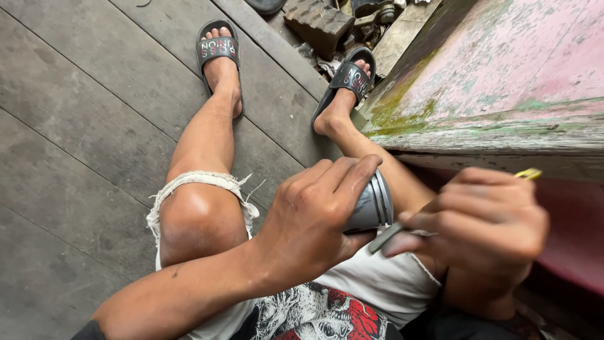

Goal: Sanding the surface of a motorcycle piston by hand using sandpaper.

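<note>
Grey metal piston (pixel 371 204) is clamped in your left hand (pixel 311 220); your right hand (pixel 484 230) pinches a thin scraper (pixel 390 234) at its grooves, cleaning unfinished

No packages, signs or screens in view.

Only label-like markings: printed bands on the two black slide sandals, taken relative to the worn pink-and-green painted ledge (pixel 503 75) at the right.

Sandal one (pixel 217 38): well to the left of the ledge, on the grey plank floor (pixel 75 126). Black strap, lettering in white, red and green across it.

Sandal two (pixel 352 72): just beside the ledge's lower left corner. Black strap, same style of pale and red lettering, seen at a slant.
</note>
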